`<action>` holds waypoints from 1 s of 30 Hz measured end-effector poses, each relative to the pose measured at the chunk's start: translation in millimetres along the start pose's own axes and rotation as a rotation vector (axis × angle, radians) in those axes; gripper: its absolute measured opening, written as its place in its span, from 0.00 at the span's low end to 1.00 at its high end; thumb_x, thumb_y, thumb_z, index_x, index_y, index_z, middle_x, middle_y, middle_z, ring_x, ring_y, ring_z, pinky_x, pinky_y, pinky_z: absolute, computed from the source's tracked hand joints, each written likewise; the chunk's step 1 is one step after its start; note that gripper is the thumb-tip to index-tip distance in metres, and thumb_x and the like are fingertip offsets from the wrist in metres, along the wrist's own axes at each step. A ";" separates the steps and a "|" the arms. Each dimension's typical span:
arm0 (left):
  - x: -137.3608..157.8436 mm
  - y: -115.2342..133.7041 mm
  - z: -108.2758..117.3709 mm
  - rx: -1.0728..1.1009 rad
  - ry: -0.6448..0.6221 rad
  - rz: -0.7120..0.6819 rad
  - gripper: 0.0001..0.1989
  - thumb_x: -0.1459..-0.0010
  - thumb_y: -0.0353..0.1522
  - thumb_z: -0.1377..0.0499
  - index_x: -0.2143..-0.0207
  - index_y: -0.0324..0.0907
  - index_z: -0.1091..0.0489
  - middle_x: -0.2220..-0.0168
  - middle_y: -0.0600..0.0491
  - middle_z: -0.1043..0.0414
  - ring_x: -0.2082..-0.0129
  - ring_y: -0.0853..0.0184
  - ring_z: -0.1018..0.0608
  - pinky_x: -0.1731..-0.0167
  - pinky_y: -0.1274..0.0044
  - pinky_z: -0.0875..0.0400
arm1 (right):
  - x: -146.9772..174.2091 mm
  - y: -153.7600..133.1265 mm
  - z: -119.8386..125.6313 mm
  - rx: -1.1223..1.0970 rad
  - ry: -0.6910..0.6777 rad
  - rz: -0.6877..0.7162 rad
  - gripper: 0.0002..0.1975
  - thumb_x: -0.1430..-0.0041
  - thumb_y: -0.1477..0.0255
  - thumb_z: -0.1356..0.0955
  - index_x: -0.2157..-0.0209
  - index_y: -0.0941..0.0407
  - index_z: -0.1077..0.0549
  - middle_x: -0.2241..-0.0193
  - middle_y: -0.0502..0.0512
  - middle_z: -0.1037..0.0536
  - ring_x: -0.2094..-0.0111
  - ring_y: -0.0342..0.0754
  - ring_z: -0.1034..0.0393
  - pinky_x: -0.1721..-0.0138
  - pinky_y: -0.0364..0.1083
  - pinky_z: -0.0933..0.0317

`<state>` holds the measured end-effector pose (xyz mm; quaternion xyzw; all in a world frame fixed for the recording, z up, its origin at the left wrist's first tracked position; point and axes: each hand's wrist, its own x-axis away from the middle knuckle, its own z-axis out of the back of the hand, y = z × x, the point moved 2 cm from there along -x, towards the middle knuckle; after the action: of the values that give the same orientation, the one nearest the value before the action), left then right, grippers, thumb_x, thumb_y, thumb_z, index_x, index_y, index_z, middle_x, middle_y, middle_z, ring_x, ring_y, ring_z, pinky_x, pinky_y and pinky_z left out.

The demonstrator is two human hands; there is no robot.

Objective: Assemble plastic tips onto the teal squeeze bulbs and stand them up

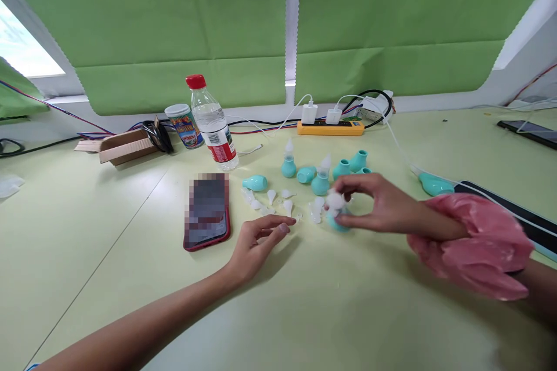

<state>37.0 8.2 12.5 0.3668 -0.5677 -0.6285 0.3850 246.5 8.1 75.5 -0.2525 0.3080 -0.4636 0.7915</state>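
My right hand point(369, 203) pinches a translucent white tip point(335, 202), blurred, at the top of a teal squeeze bulb point(338, 222); how far the two are joined I cannot tell. My left hand point(259, 243) hovers low over the table, fingers loosely apart and holding nothing, near a small clear ring point(298, 217). Loose translucent nozzles point(288, 206) and clear pieces point(315, 210) lie between the hands. Behind them stand two teal bulbs with pointed tips, one left point(288, 166) and one right point(321, 182). Several bare bulbs point(342, 168) are around these, one lying on its side point(256, 183).
A phone point(207, 211) lies left of the pieces, with a water bottle point(214, 124), a printed canister point(185, 126) and a cardboard box point(128, 146) behind. An orange power strip point(331, 127) lies by the wall. At right are another teal bulb point(436, 184) and a dark flat object point(537, 223).
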 end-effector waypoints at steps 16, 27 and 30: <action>-2.6 0.4 -3.4 -0.273 -0.019 -0.057 0.10 0.48 0.31 0.47 0.68 0.39 0.27 0.62 0.47 0.26 0.59 0.61 0.26 0.60 0.72 0.31 | 3.2 43.6 114.7 0.613 0.156 -0.454 0.17 0.65 0.60 0.29 0.74 0.58 0.24 0.87 0.48 0.30 0.84 0.36 0.42 0.82 0.39 0.51; -2.9 -2.3 -2.1 -0.276 -0.030 -0.071 0.09 0.48 0.30 0.48 0.68 0.38 0.28 0.60 0.46 0.27 0.57 0.61 0.27 0.59 0.72 0.31 | -10.7 95.7 118.0 0.413 -0.026 -0.619 0.18 0.60 0.66 0.33 0.70 0.66 0.24 0.80 0.56 0.25 0.79 0.41 0.31 0.72 0.43 0.44; -2.4 -2.3 -2.7 -0.284 -0.032 -0.083 0.09 0.48 0.29 0.48 0.68 0.38 0.29 0.60 0.46 0.27 0.57 0.62 0.26 0.59 0.72 0.31 | -9.5 91.6 117.4 0.446 0.053 -0.595 0.19 0.62 0.64 0.32 0.70 0.65 0.25 0.83 0.56 0.26 0.80 0.43 0.30 0.71 0.44 0.43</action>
<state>40.3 9.4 10.0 0.3217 -0.4634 -0.7238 0.3973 380.6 70.6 95.3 -0.1403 0.1329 -0.7355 0.6494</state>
